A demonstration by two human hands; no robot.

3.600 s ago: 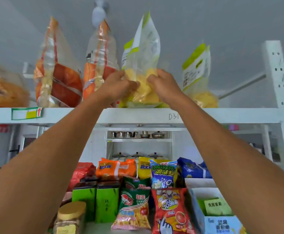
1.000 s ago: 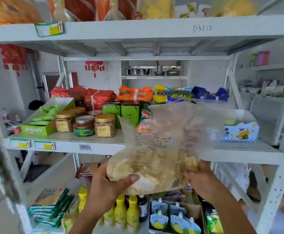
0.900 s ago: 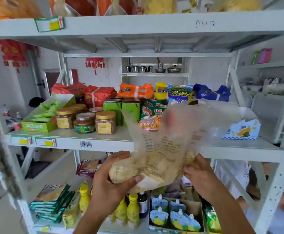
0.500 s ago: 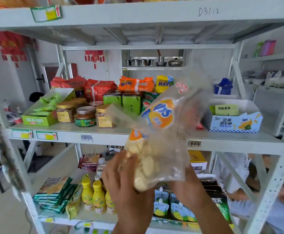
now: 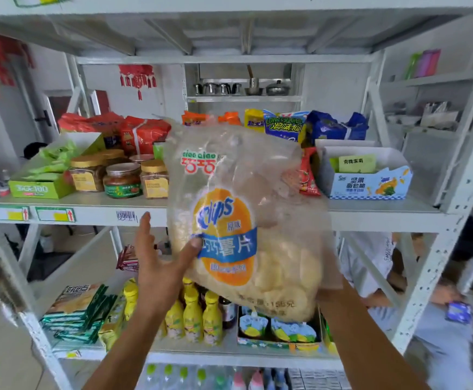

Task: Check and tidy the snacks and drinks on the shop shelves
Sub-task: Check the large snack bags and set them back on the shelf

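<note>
A: Green cardboard tray (image 5: pixel 41 181) far left on the white metal middle shelf (image 5: pixel 384 218), with green sachets in it. Just beside it are gold-lidded plastic jars (image 5: pixel 89 174) and a glass jar with a green label (image 5: pixel 122 180). Red foil packets (image 5: pixel 142 133) sit behind them.

B: Hands?

A: The left hand (image 5: pixel 156 266) is up in front of the shelf edge. Its thumb is pressed on the bag's front and one finger points straight up along the bag's left edge. The other fingers are behind the film, out of sight. It pinches the bag.

B: Which bag?

A: A large clear plastic bag of pale potato crisps (image 5: pixel 246 229), with an orange oval and a blue band on the label. It is held upright in the air in front of the middle shelf, label toward the person. The crisps have settled low and the top half is slack film.

B: Right hand?

A: The right hand is hidden behind the bag's lower right corner. Only the right forearm (image 5: pixel 356 327) shows, running up to that corner, so I can't tell the grip. The hands are apart, one on each side of the bag.

B: Further right?

A: Blue foil packets (image 5: pixel 334 128) at the back. In front of them is a blue-and-white cardboard display box (image 5: pixel 370 181), just right of the bag. A white perforated steel upright (image 5: pixel 455 192) stands far right.

B: Lower shelf?

A: A stack of flat green packets (image 5: pixel 80 308) on the left. Yellow squeeze bottles (image 5: pixel 193 316) stand under the bag.
</note>
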